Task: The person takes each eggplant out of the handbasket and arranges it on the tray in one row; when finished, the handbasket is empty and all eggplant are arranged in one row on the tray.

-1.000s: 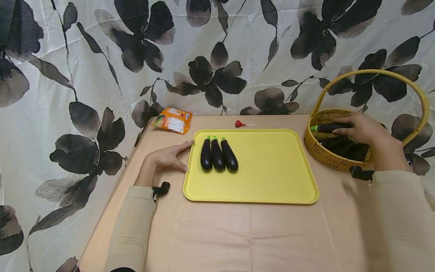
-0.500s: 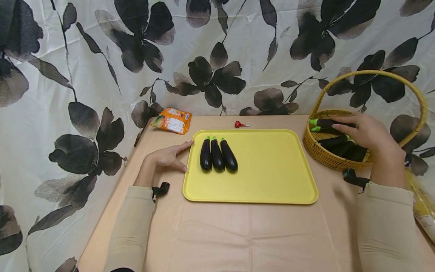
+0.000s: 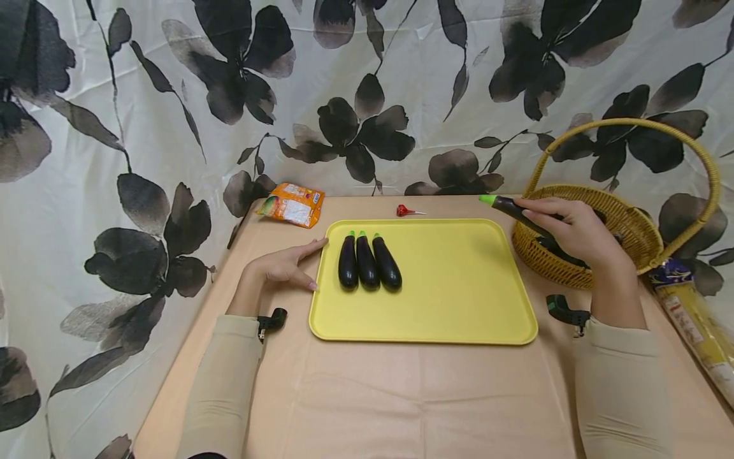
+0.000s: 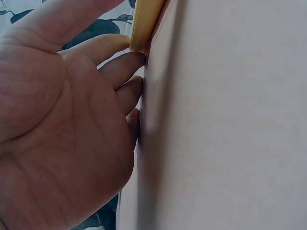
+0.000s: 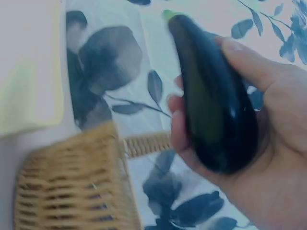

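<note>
Over rim of basket (image 3: 545, 266), right hand (image 3: 583, 228) holding eggplant (image 5: 211, 96), tray (image 3: 459, 287) bare rightward.

A glossy dark-purple eggplant (image 5: 211, 96) in the right hand (image 3: 579, 229), three more eggplants (image 3: 367, 262) on a yellow tray (image 3: 453, 287).
The held one tilts, its green stem end pointing left past the rim of the round wicker basket (image 3: 547, 271), where dark shapes lie mostly hidden. The three lie close together at the tray's left side, stems away from the person; the left hand (image 3: 283, 262) touches the flat rectangular tray's left edge.
</note>
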`<state>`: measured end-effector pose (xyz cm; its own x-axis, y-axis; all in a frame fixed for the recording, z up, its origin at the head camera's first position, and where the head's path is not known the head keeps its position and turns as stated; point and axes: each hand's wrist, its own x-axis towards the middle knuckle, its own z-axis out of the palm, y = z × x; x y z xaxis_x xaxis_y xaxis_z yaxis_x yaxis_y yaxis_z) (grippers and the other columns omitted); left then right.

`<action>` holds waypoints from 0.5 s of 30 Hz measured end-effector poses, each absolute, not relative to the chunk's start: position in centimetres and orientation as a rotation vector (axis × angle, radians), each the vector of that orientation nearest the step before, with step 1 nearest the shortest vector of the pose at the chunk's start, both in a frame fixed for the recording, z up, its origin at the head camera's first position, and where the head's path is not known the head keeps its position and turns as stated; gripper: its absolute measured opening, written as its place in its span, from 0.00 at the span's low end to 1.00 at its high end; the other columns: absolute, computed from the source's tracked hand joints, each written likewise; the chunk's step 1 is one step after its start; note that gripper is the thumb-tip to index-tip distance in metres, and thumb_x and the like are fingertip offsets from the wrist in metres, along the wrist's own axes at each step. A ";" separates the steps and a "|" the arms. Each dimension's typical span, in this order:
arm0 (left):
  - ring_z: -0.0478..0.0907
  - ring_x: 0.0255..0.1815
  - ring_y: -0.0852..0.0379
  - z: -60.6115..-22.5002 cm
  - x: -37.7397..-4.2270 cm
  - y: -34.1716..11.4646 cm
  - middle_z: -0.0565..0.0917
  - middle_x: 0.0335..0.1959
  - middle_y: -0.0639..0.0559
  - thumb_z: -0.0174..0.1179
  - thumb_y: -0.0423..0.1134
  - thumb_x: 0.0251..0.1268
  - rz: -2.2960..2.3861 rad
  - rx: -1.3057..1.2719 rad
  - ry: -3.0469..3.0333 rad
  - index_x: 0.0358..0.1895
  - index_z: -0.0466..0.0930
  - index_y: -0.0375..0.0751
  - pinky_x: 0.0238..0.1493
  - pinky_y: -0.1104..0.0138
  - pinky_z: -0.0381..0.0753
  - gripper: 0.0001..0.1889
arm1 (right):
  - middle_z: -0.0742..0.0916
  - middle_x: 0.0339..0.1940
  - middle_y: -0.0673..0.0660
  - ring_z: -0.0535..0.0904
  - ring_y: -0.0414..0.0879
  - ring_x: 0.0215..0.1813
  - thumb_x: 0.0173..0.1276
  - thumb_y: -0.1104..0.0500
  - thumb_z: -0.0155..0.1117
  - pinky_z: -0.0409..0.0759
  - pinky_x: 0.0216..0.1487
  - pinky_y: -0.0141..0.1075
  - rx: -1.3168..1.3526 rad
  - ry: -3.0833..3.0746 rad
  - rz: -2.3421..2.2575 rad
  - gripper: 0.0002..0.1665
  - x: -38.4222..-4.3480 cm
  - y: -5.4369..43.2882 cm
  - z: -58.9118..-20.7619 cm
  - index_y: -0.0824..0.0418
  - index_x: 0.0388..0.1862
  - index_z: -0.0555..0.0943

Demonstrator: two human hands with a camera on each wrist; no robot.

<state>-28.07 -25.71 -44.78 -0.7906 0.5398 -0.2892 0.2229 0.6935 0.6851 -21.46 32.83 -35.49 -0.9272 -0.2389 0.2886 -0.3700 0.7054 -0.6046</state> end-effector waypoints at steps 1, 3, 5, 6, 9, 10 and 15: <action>0.39 0.88 0.49 -44.8 -28.1 -25.7 0.46 0.88 0.54 0.85 0.55 0.43 0.898 0.584 2.426 0.86 0.48 0.57 0.86 0.46 0.40 0.67 | 0.84 0.65 0.66 0.74 0.29 0.55 0.82 0.57 0.57 0.69 0.48 0.12 0.522 -2.706 1.062 0.22 -21.5 32.5 -35.6 0.52 0.72 0.80; 0.39 0.88 0.49 -44.8 -28.1 -25.7 0.46 0.88 0.54 0.85 0.55 0.43 0.901 0.584 2.422 0.86 0.47 0.57 0.86 0.45 0.40 0.67 | 0.83 0.68 0.65 0.74 0.27 0.56 0.83 0.57 0.57 0.70 0.50 0.12 0.557 -2.692 1.123 0.23 -21.7 31.9 -35.7 0.50 0.73 0.78; 0.39 0.88 0.48 -44.8 -28.1 -25.7 0.46 0.88 0.54 0.84 0.55 0.43 0.906 0.583 2.420 0.86 0.47 0.58 0.86 0.45 0.39 0.67 | 0.81 0.72 0.62 0.75 0.32 0.61 0.83 0.53 0.56 0.70 0.52 0.16 0.551 -2.719 1.156 0.25 -21.8 31.4 -35.8 0.45 0.76 0.76; 0.39 0.88 0.49 -44.8 -28.2 -25.7 0.46 0.88 0.54 0.84 0.55 0.43 0.908 0.583 2.419 0.86 0.47 0.58 0.86 0.45 0.39 0.67 | 0.79 0.74 0.61 0.74 0.36 0.66 0.83 0.51 0.55 0.72 0.58 0.20 0.545 -2.739 1.169 0.26 -21.9 31.1 -35.8 0.42 0.77 0.74; 0.39 0.88 0.49 -44.9 -28.2 -25.7 0.46 0.88 0.55 0.85 0.55 0.43 0.913 0.584 2.420 0.86 0.47 0.58 0.86 0.45 0.39 0.67 | 0.73 0.80 0.57 0.69 0.50 0.77 0.84 0.48 0.54 0.70 0.66 0.28 0.558 -2.775 1.201 0.28 -22.2 30.5 -35.8 0.39 0.80 0.69; 0.39 0.88 0.49 -44.9 -28.3 -25.7 0.46 0.88 0.55 0.85 0.55 0.43 0.911 0.583 2.422 0.86 0.47 0.58 0.86 0.46 0.39 0.67 | 0.71 0.81 0.57 0.66 0.53 0.80 0.84 0.48 0.54 0.69 0.69 0.27 0.574 -2.772 1.215 0.29 -22.3 30.3 -35.9 0.39 0.80 0.68; 0.38 0.88 0.48 -44.9 -28.2 -25.6 0.45 0.88 0.52 0.85 0.52 0.44 0.938 0.579 2.404 0.86 0.47 0.57 0.86 0.45 0.39 0.67 | 0.73 0.78 0.59 0.78 0.42 0.66 0.84 0.54 0.54 0.76 0.57 0.18 0.641 -2.681 1.366 0.29 -22.7 29.2 -36.5 0.42 0.81 0.68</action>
<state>-28.17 -25.61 -44.93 -0.7892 0.5427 -0.2873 0.2046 0.6735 0.7103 -22.68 29.21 -36.52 -0.9113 -0.3337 0.2412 -0.3913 0.5193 -0.7598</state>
